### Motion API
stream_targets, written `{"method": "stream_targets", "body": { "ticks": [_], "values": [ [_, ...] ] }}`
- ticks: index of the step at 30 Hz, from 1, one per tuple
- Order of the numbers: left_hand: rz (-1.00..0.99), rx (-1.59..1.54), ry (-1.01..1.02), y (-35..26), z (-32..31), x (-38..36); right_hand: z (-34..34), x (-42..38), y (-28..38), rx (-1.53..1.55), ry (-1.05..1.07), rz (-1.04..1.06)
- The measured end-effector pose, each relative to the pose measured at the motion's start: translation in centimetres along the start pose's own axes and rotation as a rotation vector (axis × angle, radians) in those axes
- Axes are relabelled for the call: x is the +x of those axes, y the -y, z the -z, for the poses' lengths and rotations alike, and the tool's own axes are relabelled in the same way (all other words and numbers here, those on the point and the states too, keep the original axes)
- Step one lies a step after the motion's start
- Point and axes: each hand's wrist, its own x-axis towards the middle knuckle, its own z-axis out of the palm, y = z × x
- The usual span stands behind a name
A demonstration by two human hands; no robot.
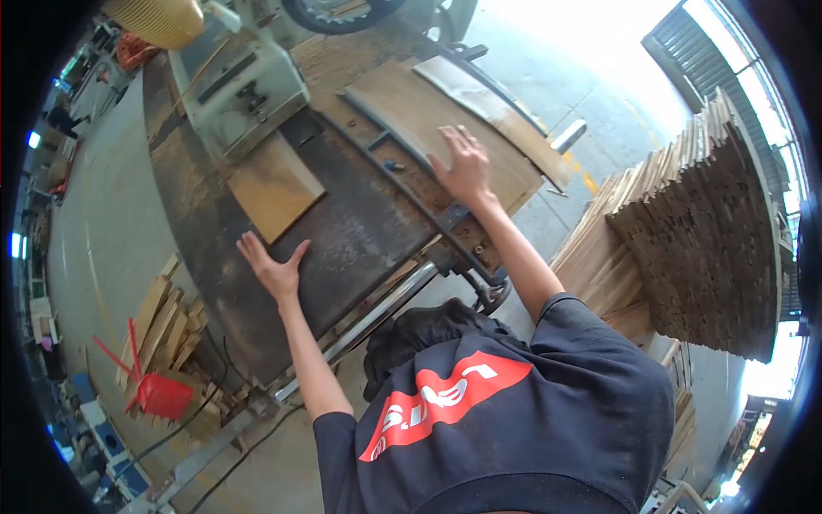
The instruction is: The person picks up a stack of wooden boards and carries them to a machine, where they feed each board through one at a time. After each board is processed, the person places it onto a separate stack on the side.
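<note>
My left hand (272, 271) is spread open over the dark metal machine table (342, 236), fingertips just short of the near end of a short wooden board (276, 187). The far end of that board lies against the grey machine housing (241, 103). To the right, my right hand (464, 170) is open with fingers apart, over a wide brown wooden panel (437, 128) that lies beyond the metal guide rail (390, 171). Neither hand holds anything.
A pale plank (479, 103) lies at the panel's far edge. Tall stacked boards (693, 231) stand at right. Wood offcuts (167, 321) and a red plastic object (163, 396) are on the floor at left. A metal bar (368, 321) runs along the table's front edge.
</note>
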Motion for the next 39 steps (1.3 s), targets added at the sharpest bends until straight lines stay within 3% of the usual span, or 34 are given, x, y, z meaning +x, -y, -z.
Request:
{"method": "stream_targets", "body": {
  "ticks": [3,5,6,10,15,18,21,24,25,27,28,29,30,33,34,36,37,39],
  "values": [
    [0.04,0.014,-0.005,-0.1,0.0,0.1,3.1,2.4,-8.7,-0.169,0.111,-0.12],
    [0.046,0.008,0.001,-0.2,-0.1,0.0,4.6,3.4,-13.4,-0.298,0.286,-0.326],
    [0.05,0.018,0.01,-0.2,0.0,0.0,5.8,4.0,-15.1,-0.214,0.39,-0.42],
    [0.084,0.045,0.028,0.1,-0.1,0.1,4.9,3.4,-22.0,-0.026,0.506,-0.401],
    [0.038,0.121,0.047,0.1,-0.2,0.0,7.1,3.7,-18.4,-0.174,0.57,-0.358],
    [0.058,0.119,0.049,-0.1,0.1,0.2,7.1,4.1,-17.2,-0.139,0.564,-0.445],
    [0.085,0.139,0.044,-0.8,0.3,0.3,8.4,4.0,-16.0,0.503,0.578,-0.582],
    [0.045,0.0,-0.075,-1.9,0.8,-0.3,12.1,3.9,-10.7,0.61,0.635,-0.903],
    [0.038,0.01,-0.086,-2.8,1.3,-0.7,11.8,3.7,-9.6,0.624,0.635,-0.894],
    [0.192,-0.417,-0.061,-7.9,3.2,-3.5,11.0,1.3,-6.8,0.975,0.418,-0.843],
    [0.274,-0.614,0.042,-10.6,4.1,-5.1,11.1,0.5,-5.0,0.977,0.43,-0.852],
    [0.364,-0.806,0.149,-13.4,5.2,-6.7,11.5,-0.2,-2.6,1.197,0.51,-0.917],
    [0.33,-0.846,0.26,-16.1,6.2,-7.8,11.5,-1.2,-0.4,1.42,0.589,-0.983],
    [0.149,-0.781,0.533,-21.5,8.8,-10.5,9.4,-4.2,5.4,1.698,0.72,-1.031],
    [0.166,-0.756,0.521,-22.4,9.0,-11.3,7.3,-5.4,7.1,1.71,0.752,-1.034],
    [0.091,-0.519,0.552,-23.2,9.3,-12.5,3.4,-7.5,10.4,2.191,0.965,-0.987],
    [0.107,-0.49,0.53,-23.1,9.1,-13.0,2.9,-8.3,11.7,2.205,1.01,-0.979],
    [0.147,-0.439,0.339,-21.7,8.7,-13.8,3.4,-9.0,14.9,2.409,1.252,-0.935]
  ]
}}
